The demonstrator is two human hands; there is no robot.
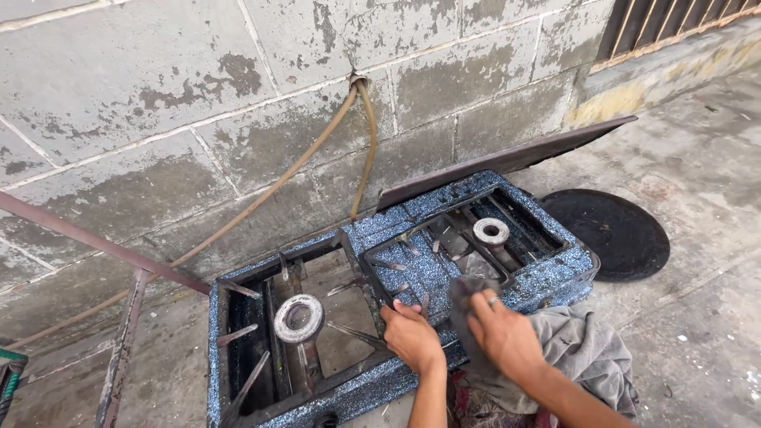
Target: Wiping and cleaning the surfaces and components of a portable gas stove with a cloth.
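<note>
A blue speckled two-burner gas stove [547, 273] lies on the concrete ground by a block wall. Its left burner ring [299, 318] and right burner ring [491, 231] sit in open wells. My left hand [412, 337] rests on the stove's front middle, fingers gripping the metal divider between the wells. My right hand [503, 333], a ring on one finger, presses a grey cloth [583, 353] against the stove top near the right well. The cloth trails down over the stove's front edge.
A tan hose [317, 147] runs from a hole in the block wall [158, 95] down behind the stove. A flat metal sheet [507, 158] leans at the stove's back. A round black disc [614, 234] lies right. A rusty metal frame [119, 349] stands left.
</note>
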